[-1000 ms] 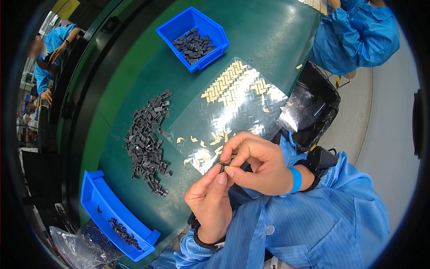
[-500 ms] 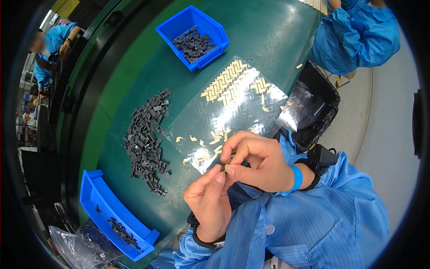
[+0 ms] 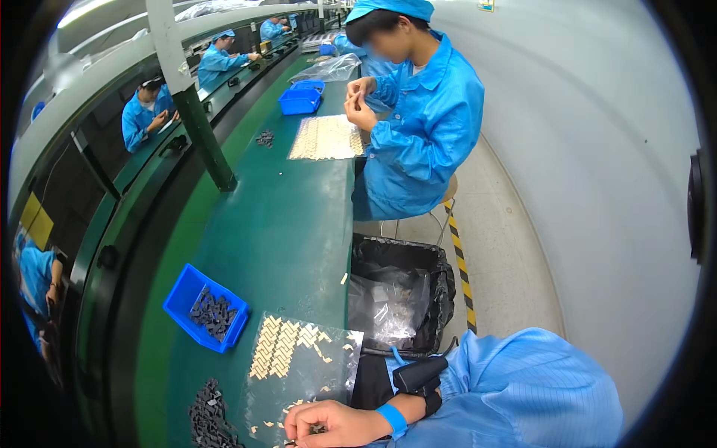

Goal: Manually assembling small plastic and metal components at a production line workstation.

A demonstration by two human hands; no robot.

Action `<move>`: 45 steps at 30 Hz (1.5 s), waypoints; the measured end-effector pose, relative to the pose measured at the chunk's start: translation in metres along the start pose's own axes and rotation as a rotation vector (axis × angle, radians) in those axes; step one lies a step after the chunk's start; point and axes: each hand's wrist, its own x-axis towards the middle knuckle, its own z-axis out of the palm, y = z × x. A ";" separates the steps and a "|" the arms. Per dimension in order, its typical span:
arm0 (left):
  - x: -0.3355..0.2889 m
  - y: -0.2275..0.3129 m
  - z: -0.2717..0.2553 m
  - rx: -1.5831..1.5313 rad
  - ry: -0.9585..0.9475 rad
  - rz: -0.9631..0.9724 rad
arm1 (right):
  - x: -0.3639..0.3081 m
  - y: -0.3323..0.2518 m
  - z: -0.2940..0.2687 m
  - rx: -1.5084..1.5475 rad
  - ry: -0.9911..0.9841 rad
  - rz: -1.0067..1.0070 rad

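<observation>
My right hand [image 3: 332, 424], with a blue band at the wrist, is at the bottom edge of the view. Its fingers are bent into a pinch, and a small black part shows in part at the fingertips. The picture's lower edge cuts off the view there, and my left hand is out of sight. Just beyond the hand lies a clear sheet [image 3: 340, 373] bearing rows of small cream-coloured pieces [image 3: 276, 348], with loose ones scattered closer to my fingers. Left of the sheet is a heap of black plastic parts [image 3: 209, 418].
A blue bin [image 3: 179, 299] with black parts stands past the sheet on the green table [image 3: 291, 246]. A black-lined waste bin [image 3: 442, 299] stands against the table's right edge. Farther along, a co-worker [image 3: 426, 112] works beside another sheet [image 3: 306, 149] and blue bins [image 3: 301, 102].
The view has swung up and along the table, bringing the co-worker and aisle into sight. My left hand and the near blue bin have left the picture; my right hand now sits at the bottom edge.
</observation>
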 end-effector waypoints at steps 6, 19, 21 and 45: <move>-0.003 0.001 0.002 0.044 -0.012 0.013 | 0.003 -0.010 -0.005 0.110 0.005 0.050; 0.001 -0.006 -0.009 0.087 -0.012 0.066 | 0.008 -0.011 -0.008 -0.065 0.007 -0.013; 0.003 -0.008 -0.016 0.094 -0.052 0.079 | 0.010 -0.010 -0.008 -0.100 -0.012 -0.045; -0.007 -0.003 -0.026 0.385 -0.046 0.244 | 0.018 -0.005 -0.018 0.263 -0.386 0.437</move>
